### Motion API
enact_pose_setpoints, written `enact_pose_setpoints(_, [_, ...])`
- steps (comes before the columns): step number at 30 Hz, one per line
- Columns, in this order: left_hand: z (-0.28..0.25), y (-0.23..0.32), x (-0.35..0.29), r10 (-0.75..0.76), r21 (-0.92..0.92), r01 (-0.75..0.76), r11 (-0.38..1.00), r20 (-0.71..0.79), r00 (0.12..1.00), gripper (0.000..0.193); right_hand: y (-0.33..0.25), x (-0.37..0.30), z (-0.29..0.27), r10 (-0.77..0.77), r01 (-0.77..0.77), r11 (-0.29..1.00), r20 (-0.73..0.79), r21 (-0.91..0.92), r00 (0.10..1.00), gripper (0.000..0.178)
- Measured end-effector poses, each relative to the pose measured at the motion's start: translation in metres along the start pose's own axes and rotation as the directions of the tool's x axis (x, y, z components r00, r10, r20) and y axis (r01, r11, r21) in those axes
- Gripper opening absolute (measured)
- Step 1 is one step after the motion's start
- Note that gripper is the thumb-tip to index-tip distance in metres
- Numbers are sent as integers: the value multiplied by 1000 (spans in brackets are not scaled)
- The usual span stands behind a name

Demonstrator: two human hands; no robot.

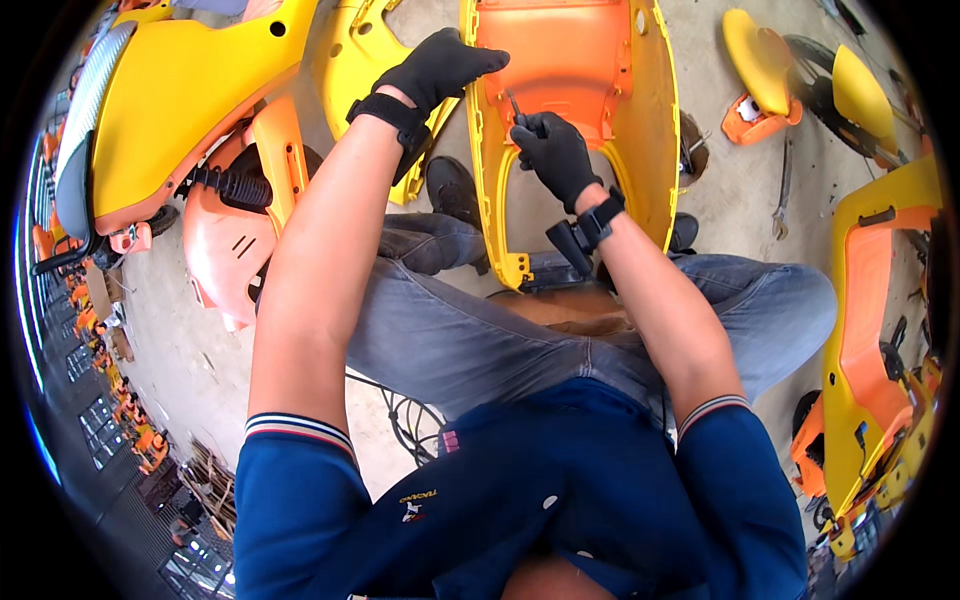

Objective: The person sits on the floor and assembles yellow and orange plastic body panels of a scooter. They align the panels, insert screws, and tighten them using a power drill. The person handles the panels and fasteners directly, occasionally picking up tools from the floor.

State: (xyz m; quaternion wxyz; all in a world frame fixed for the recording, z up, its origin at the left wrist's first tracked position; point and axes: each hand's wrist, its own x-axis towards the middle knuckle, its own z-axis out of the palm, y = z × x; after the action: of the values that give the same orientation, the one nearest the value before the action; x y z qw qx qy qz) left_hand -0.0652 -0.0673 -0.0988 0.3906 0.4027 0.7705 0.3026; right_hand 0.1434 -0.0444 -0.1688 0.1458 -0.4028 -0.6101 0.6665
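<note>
A long yellow body panel with an orange inner section (558,62) stands between my knees. My left hand (435,72), in a black glove, is closed at the panel's left rim, its fingers over the edge; what lies under the palm is hidden. Gloved in black too, my right hand (556,158) is closed around a small screwdriver (514,104). The tool's thin shaft points up and left toward the inside of that same rim, just below my left hand. The screwdriver's handle is mostly covered by my fingers.
Another yellow panel (350,75) lies behind my left forearm. To the left stands a yellow scooter body (190,110), with a pale orange fender (232,240) near it. A wrench (784,190) lies on the floor at right, near more yellow-orange bodywork (850,350).
</note>
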Motion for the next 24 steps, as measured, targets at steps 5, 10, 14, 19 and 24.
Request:
enact_pose_setpoints(5, [3, -5, 1, -61, 162, 65, 985, -32, 998, 36, 15, 21, 14, 48, -48, 999, -24, -9, 999, 24])
enact_pose_setpoints(10, [2, -8, -10, 202, 239, -190, 952, -27, 979, 38, 19, 34, 20, 143, -142, 990, -5, 14, 990, 24])
enact_pose_setpoints(14, [0, -3, -14, 66, 155, -63, 986, -13, 998, 33, 20, 41, 25, 170, -170, 984, 17, 50, 985, 24])
enact_pose_setpoints(19, [-3, -1, -16, 46, 124, -49, 991, 31, 998, 31, 18, 49, 29, 218, -220, 967, 28, 126, 976, 24])
enact_pose_setpoints(24, [-5, -4, -14, 63, 195, -71, 978, 47, 997, 32, 19, 52, 30, 225, -228, 966, 44, 125, 973, 24])
